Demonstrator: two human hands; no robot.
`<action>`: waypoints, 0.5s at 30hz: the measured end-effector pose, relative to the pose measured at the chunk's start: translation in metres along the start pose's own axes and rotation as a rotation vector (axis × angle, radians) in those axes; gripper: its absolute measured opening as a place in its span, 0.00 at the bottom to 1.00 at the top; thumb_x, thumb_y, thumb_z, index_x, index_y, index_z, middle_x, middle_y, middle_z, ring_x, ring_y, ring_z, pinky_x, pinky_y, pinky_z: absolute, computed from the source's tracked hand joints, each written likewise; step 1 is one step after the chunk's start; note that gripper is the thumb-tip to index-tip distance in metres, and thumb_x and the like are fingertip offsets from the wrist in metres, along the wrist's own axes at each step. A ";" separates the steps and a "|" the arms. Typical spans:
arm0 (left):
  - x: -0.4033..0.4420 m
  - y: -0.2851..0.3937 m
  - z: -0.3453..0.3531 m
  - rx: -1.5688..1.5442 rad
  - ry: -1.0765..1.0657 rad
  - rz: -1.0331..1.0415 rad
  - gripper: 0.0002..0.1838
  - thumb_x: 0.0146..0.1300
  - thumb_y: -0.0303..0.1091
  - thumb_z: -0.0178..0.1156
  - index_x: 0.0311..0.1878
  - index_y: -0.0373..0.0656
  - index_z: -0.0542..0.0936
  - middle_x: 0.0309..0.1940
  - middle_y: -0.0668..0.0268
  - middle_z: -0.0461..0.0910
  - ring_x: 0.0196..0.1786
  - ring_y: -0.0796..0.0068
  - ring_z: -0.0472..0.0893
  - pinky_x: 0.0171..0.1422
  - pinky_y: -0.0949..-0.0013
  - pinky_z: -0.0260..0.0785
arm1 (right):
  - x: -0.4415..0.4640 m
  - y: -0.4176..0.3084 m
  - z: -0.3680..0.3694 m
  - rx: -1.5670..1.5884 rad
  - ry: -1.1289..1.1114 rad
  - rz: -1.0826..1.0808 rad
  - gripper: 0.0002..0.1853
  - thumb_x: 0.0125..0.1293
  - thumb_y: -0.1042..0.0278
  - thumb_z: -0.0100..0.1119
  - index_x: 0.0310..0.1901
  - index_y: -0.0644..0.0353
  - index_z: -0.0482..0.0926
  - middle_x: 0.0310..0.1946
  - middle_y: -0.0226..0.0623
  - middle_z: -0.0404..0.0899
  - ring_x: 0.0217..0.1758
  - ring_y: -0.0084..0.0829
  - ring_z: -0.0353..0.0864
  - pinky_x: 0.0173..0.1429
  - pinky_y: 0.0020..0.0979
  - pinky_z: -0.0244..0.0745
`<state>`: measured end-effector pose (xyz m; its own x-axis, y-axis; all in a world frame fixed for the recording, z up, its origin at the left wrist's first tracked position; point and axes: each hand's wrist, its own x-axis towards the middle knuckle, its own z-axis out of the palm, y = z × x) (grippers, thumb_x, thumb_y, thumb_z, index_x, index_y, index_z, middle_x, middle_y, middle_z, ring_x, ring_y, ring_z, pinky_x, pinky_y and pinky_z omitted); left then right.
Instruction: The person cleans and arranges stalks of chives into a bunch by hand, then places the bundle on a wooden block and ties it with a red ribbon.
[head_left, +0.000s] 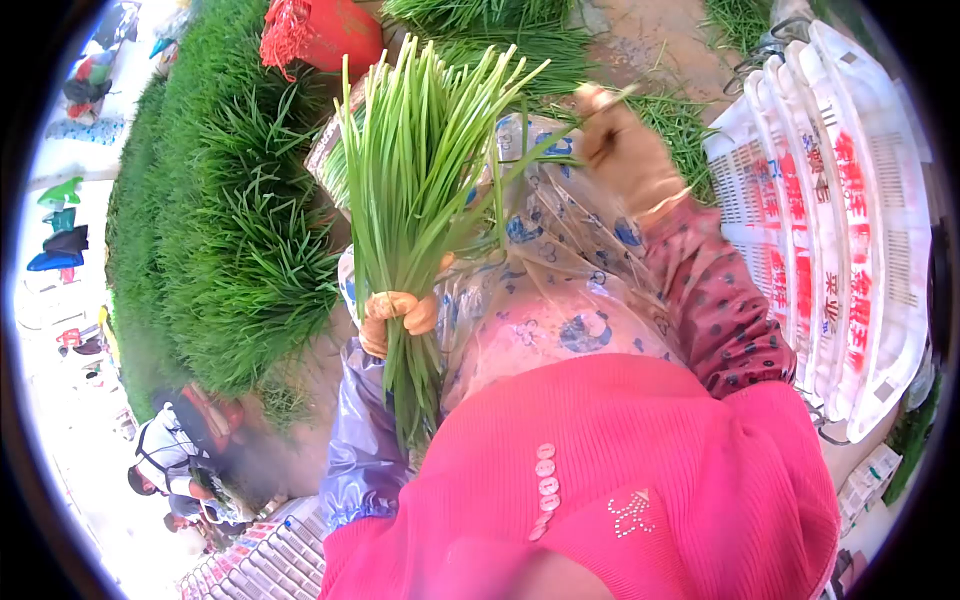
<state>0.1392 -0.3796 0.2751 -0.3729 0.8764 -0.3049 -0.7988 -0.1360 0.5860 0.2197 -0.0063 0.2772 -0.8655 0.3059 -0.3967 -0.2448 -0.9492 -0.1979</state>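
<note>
My left hand [400,314], in a tan glove, is wrapped round the lower part of a thick bunch of green chives [415,180]. The bunch stands nearly upright over my lap, its pale cut ends at the top and its leaves hanging below the fist. To the right, my right hand [630,150] is raised and blurred by motion, fingers curled. A thin chive blade [545,145] runs from beside the bunch to these fingers, and a pale tip pokes out past them. Under both hands lies a clear plastic apron [560,240] with blue prints.
Dense rows of upright chives [230,200] fill the left side. A red container [340,35] with red strings stands at the top. Loose chives [675,130] lie on the ground. Stacked white crates [830,220] with red lettering stand at right, more crates [265,560] lower left. People [170,450] are beyond.
</note>
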 end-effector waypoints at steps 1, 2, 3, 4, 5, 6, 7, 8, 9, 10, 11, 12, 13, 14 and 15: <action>-0.001 -0.003 -0.007 -0.103 -0.034 -0.015 0.40 0.50 0.38 0.71 0.62 0.24 0.66 0.70 0.47 0.63 0.22 0.82 0.61 0.22 0.77 0.54 | 0.009 -0.032 -0.018 -0.010 -0.104 -0.121 0.07 0.72 0.73 0.50 0.47 0.63 0.75 0.34 0.30 0.78 0.27 0.16 0.75 0.30 0.19 0.77; -0.002 -0.005 -0.012 -0.205 -0.069 -0.031 0.41 0.50 0.36 0.71 0.63 0.24 0.65 0.70 0.48 0.63 0.22 0.82 0.61 0.22 0.77 0.54 | 0.016 -0.070 -0.044 -0.152 -0.111 -0.281 0.11 0.69 0.72 0.53 0.51 0.65 0.74 0.36 0.32 0.78 0.30 0.19 0.76 0.33 0.21 0.77; -0.004 -0.005 -0.015 -0.207 -0.070 -0.031 0.41 0.50 0.36 0.71 0.63 0.24 0.65 0.70 0.48 0.63 0.22 0.82 0.61 0.22 0.77 0.54 | 0.020 -0.095 -0.060 -0.295 -0.118 -0.440 0.16 0.66 0.72 0.56 0.54 0.66 0.74 0.37 0.34 0.79 0.32 0.21 0.78 0.36 0.24 0.78; -0.006 -0.004 -0.019 -0.206 -0.092 -0.036 0.41 0.49 0.36 0.70 0.64 0.24 0.64 0.70 0.49 0.63 0.22 0.82 0.61 0.22 0.76 0.54 | 0.017 -0.095 -0.058 -0.299 -0.119 -0.442 0.16 0.66 0.72 0.56 0.54 0.66 0.74 0.37 0.34 0.79 0.32 0.21 0.78 0.36 0.24 0.78; -0.005 -0.004 -0.017 -0.208 -0.108 -0.040 0.42 0.49 0.35 0.70 0.64 0.24 0.63 0.70 0.49 0.63 0.22 0.82 0.61 0.22 0.76 0.54 | 0.010 -0.093 -0.053 -0.645 -0.065 -0.487 0.19 0.65 0.70 0.58 0.56 0.66 0.73 0.36 0.35 0.79 0.32 0.21 0.78 0.36 0.25 0.77; -0.003 -0.003 -0.013 -0.209 -0.124 -0.045 0.42 0.49 0.35 0.70 0.65 0.24 0.63 0.70 0.50 0.62 0.21 0.82 0.61 0.22 0.76 0.54 | -0.001 -0.090 -0.044 -0.991 -0.004 -0.526 0.22 0.64 0.68 0.60 0.58 0.65 0.72 0.35 0.35 0.80 0.31 0.22 0.78 0.37 0.26 0.77; -0.002 -0.002 -0.007 -0.193 -0.093 -0.057 0.44 0.48 0.35 0.70 0.65 0.24 0.61 0.66 0.51 0.66 0.21 0.82 0.61 0.22 0.75 0.54 | -0.012 -0.087 -0.035 -1.337 0.064 -0.554 0.25 0.63 0.66 0.62 0.60 0.65 0.71 0.34 0.35 0.80 0.31 0.23 0.77 0.38 0.27 0.76; 0.000 -0.002 -0.001 -0.177 -0.061 -0.074 0.45 0.48 0.35 0.70 0.66 0.23 0.60 0.63 0.52 0.70 0.21 0.82 0.62 0.22 0.75 0.54 | -0.025 -0.081 -0.026 -1.681 0.142 -0.568 0.28 0.61 0.64 0.65 0.62 0.64 0.70 0.33 0.35 0.80 0.31 0.23 0.77 0.38 0.28 0.75; 0.002 -0.004 -0.010 -0.178 -0.066 -0.084 0.45 0.48 0.35 0.70 0.66 0.23 0.60 0.63 0.52 0.70 0.21 0.82 0.62 0.22 0.75 0.54 | -0.034 -0.069 -0.010 -1.770 0.110 -0.485 0.30 0.61 0.63 0.66 0.63 0.62 0.70 0.32 0.35 0.80 0.31 0.23 0.77 0.38 0.28 0.74; 0.003 -0.006 -0.026 -0.199 -0.190 -0.109 0.46 0.47 0.35 0.70 0.66 0.23 0.60 0.56 0.53 0.74 0.21 0.81 0.62 0.22 0.74 0.54 | -0.043 -0.057 0.005 -1.860 0.071 -0.404 0.31 0.60 0.62 0.66 0.65 0.61 0.70 0.31 0.36 0.80 0.31 0.24 0.77 0.38 0.28 0.74; 0.003 -0.004 -0.015 -0.168 -0.118 -0.102 0.46 0.48 0.36 0.70 0.66 0.22 0.60 0.49 0.54 0.75 0.21 0.81 0.62 0.22 0.74 0.54 | -0.045 -0.034 0.027 -1.683 -0.079 -0.250 0.31 0.60 0.63 0.66 0.65 0.58 0.70 0.30 0.36 0.80 0.31 0.23 0.77 0.38 0.26 0.73; 0.002 -0.003 -0.004 -0.136 -0.046 -0.096 0.46 0.48 0.36 0.69 0.66 0.21 0.60 0.41 0.56 0.76 0.20 0.80 0.63 0.22 0.74 0.54 | -0.044 -0.014 0.036 -1.703 -0.133 -0.301 0.28 0.61 0.64 0.65 0.63 0.58 0.72 0.30 0.35 0.80 0.31 0.23 0.77 0.37 0.26 0.73; 0.002 -0.001 0.007 -0.103 0.026 -0.093 0.46 0.48 0.37 0.69 0.66 0.20 0.59 0.34 0.57 0.77 0.20 0.79 0.63 0.22 0.73 0.54 | -0.040 -0.005 0.040 -1.710 -0.168 -0.326 0.27 0.62 0.65 0.64 0.63 0.58 0.73 0.30 0.34 0.80 0.31 0.22 0.77 0.37 0.26 0.73; 0.004 -0.001 0.006 -0.047 -0.006 -0.133 0.46 0.49 0.38 0.69 0.65 0.19 0.60 0.32 0.56 0.76 0.19 0.78 0.62 0.22 0.73 0.54 | -0.037 0.005 0.044 -1.717 -0.204 -0.351 0.25 0.62 0.66 0.64 0.62 0.58 0.74 0.29 0.34 0.80 0.31 0.22 0.77 0.37 0.25 0.73; 0.003 0.000 0.007 0.007 -0.034 -0.170 0.45 0.49 0.40 0.68 0.64 0.18 0.61 0.31 0.56 0.75 0.19 0.78 0.62 0.22 0.73 0.54 | -0.032 0.011 0.046 -1.657 -0.186 -0.219 0.23 0.62 0.65 0.63 0.59 0.58 0.76 0.32 0.38 0.83 0.33 0.27 0.80 0.40 0.27 0.75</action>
<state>0.1416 -0.3740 0.2790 -0.2164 0.9016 -0.3745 -0.8457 0.0185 0.5333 0.2241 -0.0296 0.3292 -0.9457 0.2852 -0.1558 0.2280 0.2406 -0.9435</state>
